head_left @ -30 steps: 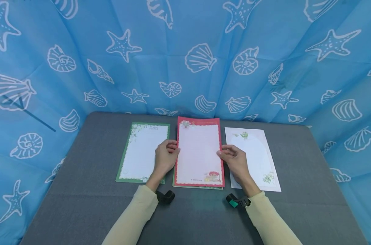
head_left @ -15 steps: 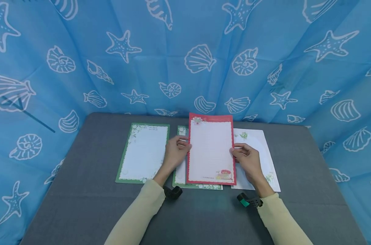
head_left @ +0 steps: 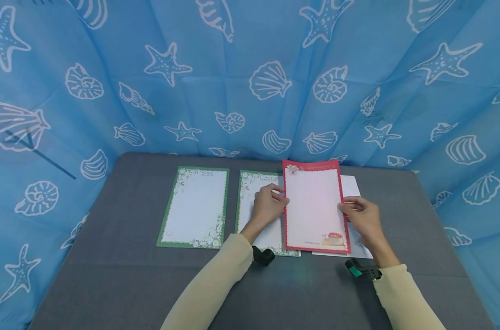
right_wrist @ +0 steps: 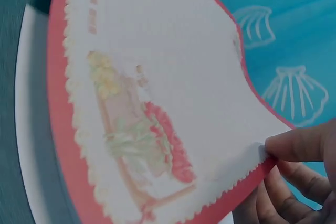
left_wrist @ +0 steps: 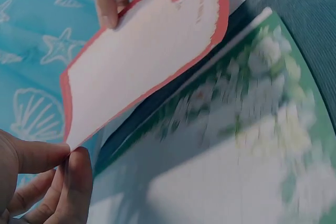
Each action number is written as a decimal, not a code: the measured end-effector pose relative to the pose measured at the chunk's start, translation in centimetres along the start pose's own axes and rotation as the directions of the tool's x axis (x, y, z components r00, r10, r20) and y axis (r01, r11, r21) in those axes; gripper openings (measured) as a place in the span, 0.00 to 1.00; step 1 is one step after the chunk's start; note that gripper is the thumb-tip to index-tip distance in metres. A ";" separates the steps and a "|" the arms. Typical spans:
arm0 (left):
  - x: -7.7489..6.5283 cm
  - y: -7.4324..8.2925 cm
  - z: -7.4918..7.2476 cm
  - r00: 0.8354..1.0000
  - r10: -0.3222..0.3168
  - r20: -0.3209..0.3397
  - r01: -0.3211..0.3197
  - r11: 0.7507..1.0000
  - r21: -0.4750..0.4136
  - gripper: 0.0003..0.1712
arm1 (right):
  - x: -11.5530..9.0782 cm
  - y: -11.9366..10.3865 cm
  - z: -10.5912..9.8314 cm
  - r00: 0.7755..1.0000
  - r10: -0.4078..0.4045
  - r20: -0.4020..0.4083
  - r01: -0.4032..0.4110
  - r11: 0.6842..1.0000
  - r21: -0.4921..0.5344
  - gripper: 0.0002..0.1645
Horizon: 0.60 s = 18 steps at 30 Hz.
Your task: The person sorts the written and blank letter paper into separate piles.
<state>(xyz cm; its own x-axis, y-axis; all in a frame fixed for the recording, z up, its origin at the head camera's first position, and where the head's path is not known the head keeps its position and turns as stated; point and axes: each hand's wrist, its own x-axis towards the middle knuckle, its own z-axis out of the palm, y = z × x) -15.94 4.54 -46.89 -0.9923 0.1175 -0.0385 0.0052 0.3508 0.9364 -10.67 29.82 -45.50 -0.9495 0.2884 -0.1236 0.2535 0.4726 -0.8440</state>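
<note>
Both hands hold a red-bordered sheet of letter paper [head_left: 313, 206] by its long sides. My left hand [head_left: 268, 205] pinches the left edge between thumb and fingers, seen close in the left wrist view, where the sheet bows. On the opposite edge, my right hand [head_left: 362, 217] pinches it the same way; in the right wrist view the thumb [right_wrist: 294, 144] lies on the printed face. The red sheet overlaps a white sheet [head_left: 350, 184] with faint green print on the right, hiding much of it. Left of it, a green-bordered sheet [head_left: 250, 206] lies partly under my left hand.
Another green-bordered sheet [head_left: 194, 206] lies flat at the left. All the paper is on a grey cloth-covered table [head_left: 122, 256]. A blue curtain [head_left: 217, 55] with shell and starfish prints hangs behind the table's far edge.
The red sheet, held by both hands, has moved right from over the middle green-bordered sheet to over the white sheet. More of both green-bordered sheets shows now.
</note>
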 end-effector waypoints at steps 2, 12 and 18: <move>0.1 0.2 1.0 1.000 -0.009 0.000 0.009 0.999 0.040 0.12 | 0.1 0.4 -0.6 1.000 0.009 -0.022 -0.009 1.000 -0.030 0.24; 0.2 1.5 4.8 0.998 -0.026 0.054 0.019 0.990 0.138 0.16 | 0.5 2.0 -2.4 0.992 0.014 -0.128 -0.035 0.987 -0.159 0.24; 0.2 2.1 6.1 0.997 -0.039 0.067 0.024 0.978 0.208 0.17 | 0.9 3.1 -3.0 0.986 -0.023 -0.164 -0.014 0.974 -0.226 0.22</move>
<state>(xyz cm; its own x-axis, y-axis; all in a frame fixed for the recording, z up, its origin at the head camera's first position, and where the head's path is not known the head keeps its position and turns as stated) -15.37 10.99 -47.12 -0.9813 0.1658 -0.0980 0.0070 0.5393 0.8421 -10.16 34.08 -46.64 -0.9121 0.4096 -0.0168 0.3024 0.6444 -0.7023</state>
